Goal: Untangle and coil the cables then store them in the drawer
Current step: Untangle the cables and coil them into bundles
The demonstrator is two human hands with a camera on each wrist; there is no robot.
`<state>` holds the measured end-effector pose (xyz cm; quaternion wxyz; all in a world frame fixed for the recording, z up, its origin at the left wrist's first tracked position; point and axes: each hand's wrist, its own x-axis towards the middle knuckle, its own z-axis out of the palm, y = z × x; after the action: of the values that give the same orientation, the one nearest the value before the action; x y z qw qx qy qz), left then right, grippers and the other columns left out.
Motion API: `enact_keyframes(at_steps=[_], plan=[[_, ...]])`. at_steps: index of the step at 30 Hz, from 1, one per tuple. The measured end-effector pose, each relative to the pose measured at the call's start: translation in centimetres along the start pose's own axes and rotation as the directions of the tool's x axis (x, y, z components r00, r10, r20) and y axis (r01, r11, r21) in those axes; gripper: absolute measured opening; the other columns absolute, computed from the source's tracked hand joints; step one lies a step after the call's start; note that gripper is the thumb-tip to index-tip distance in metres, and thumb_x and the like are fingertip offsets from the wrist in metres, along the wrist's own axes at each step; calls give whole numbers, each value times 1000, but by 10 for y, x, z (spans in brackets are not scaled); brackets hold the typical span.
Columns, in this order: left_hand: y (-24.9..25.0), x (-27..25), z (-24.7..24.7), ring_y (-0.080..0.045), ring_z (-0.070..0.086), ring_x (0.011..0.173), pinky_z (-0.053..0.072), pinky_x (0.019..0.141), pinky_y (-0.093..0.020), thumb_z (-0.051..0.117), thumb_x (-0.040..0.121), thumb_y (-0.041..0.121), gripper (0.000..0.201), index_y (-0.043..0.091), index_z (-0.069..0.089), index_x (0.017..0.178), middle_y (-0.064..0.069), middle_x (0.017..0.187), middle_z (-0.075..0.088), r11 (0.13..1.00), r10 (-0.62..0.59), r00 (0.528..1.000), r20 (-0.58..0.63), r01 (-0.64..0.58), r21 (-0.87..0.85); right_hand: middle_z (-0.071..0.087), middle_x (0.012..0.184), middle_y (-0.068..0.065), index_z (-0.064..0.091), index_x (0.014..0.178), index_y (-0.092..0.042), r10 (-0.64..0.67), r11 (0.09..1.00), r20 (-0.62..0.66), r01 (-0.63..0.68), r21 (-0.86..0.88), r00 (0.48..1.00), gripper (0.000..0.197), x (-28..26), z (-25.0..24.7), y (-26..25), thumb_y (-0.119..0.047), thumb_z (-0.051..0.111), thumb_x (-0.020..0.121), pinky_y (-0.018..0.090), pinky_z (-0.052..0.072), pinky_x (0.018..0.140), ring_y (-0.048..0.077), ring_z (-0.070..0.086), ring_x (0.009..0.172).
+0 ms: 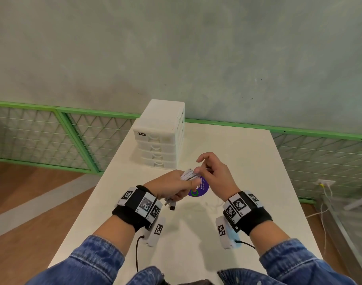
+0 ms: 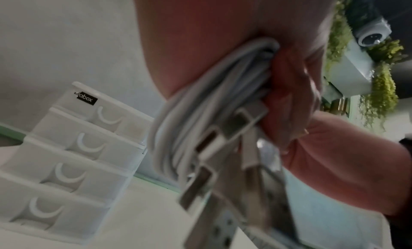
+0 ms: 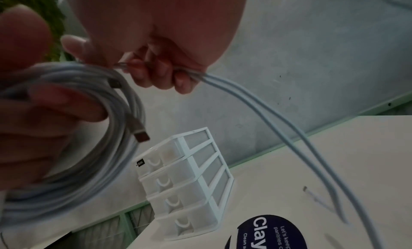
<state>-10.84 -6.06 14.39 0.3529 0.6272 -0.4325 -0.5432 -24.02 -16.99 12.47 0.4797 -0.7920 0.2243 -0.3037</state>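
Observation:
My left hand [image 1: 171, 186] grips a coil of white cables [image 1: 187, 174] above the table's middle. Several USB plugs [image 2: 223, 138] hang out below the fist. My right hand [image 1: 212, 171] is just right of the coil, and its curled fingers [image 3: 156, 71] pinch two loose white strands [image 3: 267, 111]. These strands trail down to the tabletop. A plug end [image 3: 139, 133] dangles from the coil [image 3: 100, 129]. The white four-drawer unit [image 1: 161, 138] stands behind the hands at the table's far left, with all its drawers pushed in.
A round purple sticker [image 1: 198, 189] lies on the white table [image 1: 248, 161] under the hands. Slack white cable [image 1: 215, 204] rests on the table near my right wrist. Green mesh fencing [image 1: 52, 136] and a grey wall stand behind the table. Wooden floor lies to the left.

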Motion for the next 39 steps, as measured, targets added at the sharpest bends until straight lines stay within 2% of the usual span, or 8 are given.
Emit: enact_keyframes(at_steps=[5,10,16,20,25,28,33,39], plan=[[8,-4,-3,-6,19,34,19,36,-16,45,79,66,55,12,51,75,5,43,29,976,57,996,62,-43,-212,56,69,-11,56,81,-28,12,998,-58,-15,-55,998,20,1,-10,13,-13,50,93,15,39,61,-1,50,62],[13,-4,-5,-4,23,28,21,35,-12,33,86,61,54,13,53,72,10,38,31,894,184,971,149,-103,-436,55,66,-7,52,76,-34,2,995,-56,-8,-97,998,28,-4,-8,17,-23,40,98,19,36,58,1,47,57],[36,-11,-16,-3,25,28,24,35,-13,56,76,65,53,13,58,72,12,36,37,670,430,893,130,-219,-709,50,65,-11,54,89,-14,108,985,8,-106,-136,994,20,-16,-3,40,-21,38,99,15,34,55,0,47,57],[53,-11,-17,-9,18,30,22,35,-18,30,83,65,60,13,58,68,7,35,28,485,513,856,-60,-347,-802,50,69,-14,54,94,-13,181,963,76,-161,-217,981,18,-19,6,48,-17,37,98,13,36,56,2,47,61],[64,-10,-23,-4,25,27,16,38,-21,12,85,71,69,15,49,67,8,34,31,359,368,823,-432,-555,-751,60,83,0,55,91,-24,231,952,116,-200,-231,966,17,-23,10,47,-19,40,98,30,47,64,21,54,71],[66,-6,-24,-6,25,31,18,40,-20,18,87,70,62,18,46,66,8,38,30,289,190,759,-623,-650,-703,60,88,-3,62,100,-22,228,944,159,-178,-278,961,21,-22,14,38,-23,41,98,25,43,65,18,52,78],[53,1,-25,-11,32,39,30,44,-23,31,90,62,51,15,45,77,6,46,34,422,-12,574,-819,-739,-525,61,102,-8,57,123,-27,198,938,258,-106,-331,946,30,-22,20,15,-30,42,97,20,37,80,7,50,92],[33,10,-25,-12,32,43,28,40,-21,40,98,39,28,16,37,83,-1,55,34,716,62,411,-909,-654,-247,68,97,6,59,123,-22,-114,874,323,250,-418,939,36,-11,16,2,-32,41,93,21,37,72,18,58,90]])
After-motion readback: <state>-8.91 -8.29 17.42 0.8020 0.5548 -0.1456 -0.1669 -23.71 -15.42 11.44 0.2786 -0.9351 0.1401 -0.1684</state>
